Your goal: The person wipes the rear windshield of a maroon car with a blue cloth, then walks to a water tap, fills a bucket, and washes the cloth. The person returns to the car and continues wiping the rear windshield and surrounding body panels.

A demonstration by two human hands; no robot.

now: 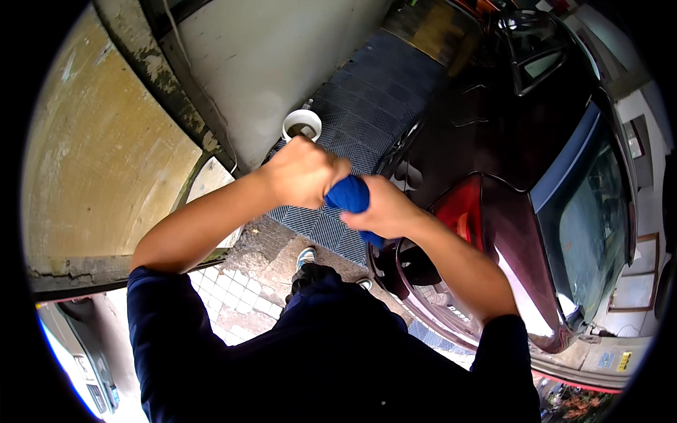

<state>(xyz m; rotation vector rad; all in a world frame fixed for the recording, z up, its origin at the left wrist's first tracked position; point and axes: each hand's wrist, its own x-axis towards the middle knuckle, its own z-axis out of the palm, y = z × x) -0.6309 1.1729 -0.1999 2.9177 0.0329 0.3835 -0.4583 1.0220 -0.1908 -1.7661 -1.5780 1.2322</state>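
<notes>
A bunched blue cloth (pixel 348 195) is gripped between my two hands in front of my chest. My left hand (pixel 305 174) is closed round its left end, the fingers slightly smeared by motion. My right hand (pixel 384 209) wraps the other part, and a tail of the cloth hangs out below it. The cloth looks twisted tight between the fists. Beyond my left hand, a white bucket (pixel 302 120) stands on the floor against the wall; something greyish lies inside it, too dim to make out.
A dark maroon car (pixel 511 250) stands close on my right, its red tail light (pixel 462 211) near my right forearm. Dark ribbed floor mats (pixel 360 92) run ahead between car and pale wall (pixel 247 63). A yellowish panel (pixel 106 155) is at left. Another vehicle (pixel 84 352) shows behind at lower left.
</notes>
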